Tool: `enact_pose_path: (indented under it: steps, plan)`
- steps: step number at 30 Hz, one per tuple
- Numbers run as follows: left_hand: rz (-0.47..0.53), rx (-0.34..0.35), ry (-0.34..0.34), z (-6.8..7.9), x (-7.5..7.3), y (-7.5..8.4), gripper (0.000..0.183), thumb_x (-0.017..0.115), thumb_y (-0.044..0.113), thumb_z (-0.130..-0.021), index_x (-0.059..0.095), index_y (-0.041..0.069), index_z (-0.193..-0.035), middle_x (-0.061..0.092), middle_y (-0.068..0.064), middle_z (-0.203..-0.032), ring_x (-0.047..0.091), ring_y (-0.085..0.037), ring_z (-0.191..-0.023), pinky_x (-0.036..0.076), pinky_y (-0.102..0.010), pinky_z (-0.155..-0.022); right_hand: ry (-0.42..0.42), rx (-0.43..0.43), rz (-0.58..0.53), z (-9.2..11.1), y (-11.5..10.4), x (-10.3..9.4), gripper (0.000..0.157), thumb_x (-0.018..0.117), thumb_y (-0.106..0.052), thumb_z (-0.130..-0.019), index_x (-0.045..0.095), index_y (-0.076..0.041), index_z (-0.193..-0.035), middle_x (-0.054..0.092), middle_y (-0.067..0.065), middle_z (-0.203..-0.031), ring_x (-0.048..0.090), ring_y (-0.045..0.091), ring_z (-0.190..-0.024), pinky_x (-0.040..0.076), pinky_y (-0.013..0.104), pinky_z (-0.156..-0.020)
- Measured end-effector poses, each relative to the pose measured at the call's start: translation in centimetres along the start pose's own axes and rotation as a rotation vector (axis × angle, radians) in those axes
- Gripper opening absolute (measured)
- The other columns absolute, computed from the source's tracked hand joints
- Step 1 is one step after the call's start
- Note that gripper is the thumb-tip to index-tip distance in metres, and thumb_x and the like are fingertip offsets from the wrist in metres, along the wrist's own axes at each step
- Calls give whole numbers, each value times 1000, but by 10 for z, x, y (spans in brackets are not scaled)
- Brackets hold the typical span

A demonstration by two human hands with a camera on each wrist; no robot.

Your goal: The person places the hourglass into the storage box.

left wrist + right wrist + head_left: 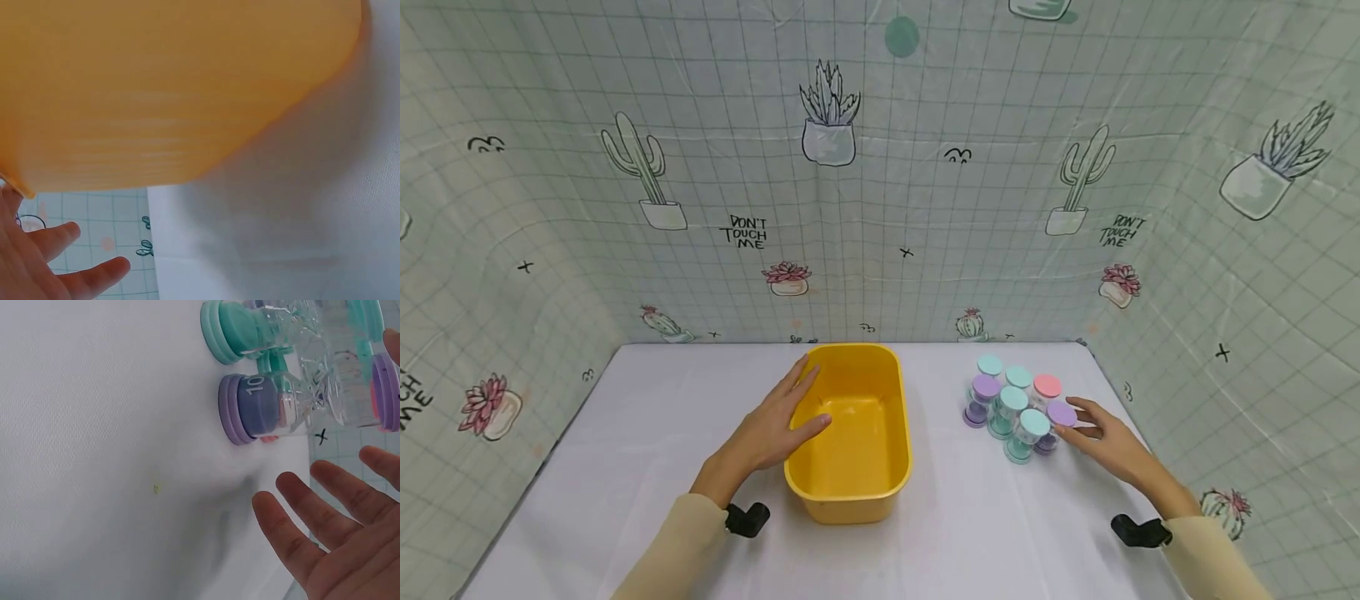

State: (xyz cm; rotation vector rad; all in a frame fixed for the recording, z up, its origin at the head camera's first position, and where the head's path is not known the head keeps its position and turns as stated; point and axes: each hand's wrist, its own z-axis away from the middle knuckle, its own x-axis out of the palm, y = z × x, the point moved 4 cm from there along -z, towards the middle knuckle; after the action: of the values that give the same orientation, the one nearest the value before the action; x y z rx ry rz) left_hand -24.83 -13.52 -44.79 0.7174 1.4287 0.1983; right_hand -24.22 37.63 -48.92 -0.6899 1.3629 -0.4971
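Observation:
At the left side of a yellow plastic bin [847, 433], my left hand [769, 427] rests over the rim, with its fingers straight and spread. The left wrist view shows the bin's outer wall [156, 94] and some fingers beside it. My right hand [1103, 435] reaches in from the right to a purple-capped hourglass sand timer [1062, 414]. Its thumb and fingers are spread around the cap rather than closed on it. In the right wrist view this purple timer [257, 407] stands upright on the table, marked "10", with the fingers below and apart from it.
Several other sand timers stand packed together beside it: a teal one [1033, 423] in front, another purple one [985, 388] at the left and a pink one [1047, 386] behind. White cloth covers the table [955, 525]. A patterned curtain [880, 200] rises behind and on both sides.

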Motion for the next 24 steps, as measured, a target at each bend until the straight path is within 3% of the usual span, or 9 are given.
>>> enact_pose_path:
  steps: [3, 6, 12, 16, 22, 24]
  plan:
    - [-11, 6, 3, 0, 0, 0, 88, 56, 61, -97, 19, 20, -166, 6, -3, -175, 19, -36, -159, 26, -68, -121, 7, 2, -37, 1, -1, 3, 68, 62, -35, -103, 37, 3, -154, 50, 36, -144, 62, 49, -124, 62, 30, -81]
    - [-24, 16, 5, 0, -1, 1, 87, 57, 59, -98, 21, 18, -166, 9, -4, -175, 20, -36, -159, 26, -67, -121, 9, 2, -58, 0, -3, 4, 67, 64, -33, -102, 38, 4, -152, 52, 34, -140, 65, 45, -120, 60, 23, -76]
    - [-35, 37, 15, -1, -2, 3, 83, 60, 53, -98, 26, 17, -165, 11, -5, -175, 22, -38, -157, 28, -68, -120, 13, 6, -63, -4, -6, 3, 63, 65, -32, -101, 45, 7, -146, 60, 25, -127, 70, 35, -110, 61, 24, -74]
    - [-33, 46, 22, -2, -2, 3, 82, 60, 53, -98, 29, 16, -164, 12, -5, -175, 24, -40, -156, 30, -70, -118, 15, -1, -55, -6, -6, 2, 61, 66, -32, -101, 47, 7, -144, 61, 25, -127, 71, 30, -108, 62, 26, -75]
    - [-23, 57, 21, -1, -2, 2, 79, 60, 52, -98, 32, 16, -163, 13, -6, -174, 26, -41, -155, 30, -70, -117, 34, -41, -65, -7, -10, -2, 58, 67, -28, -100, 50, 6, -144, 59, 30, -134, 68, -1, -94, 63, 31, -74]
    - [-23, 59, 20, -1, -2, 2, 78, 61, 51, -98, 33, 16, -162, 13, -6, -174, 27, -42, -155, 31, -71, -116, 25, -46, -83, -7, -11, -3, 58, 68, -27, -100, 50, 6, -145, 57, 31, -137, 66, -5, -94, 62, 30, -75]
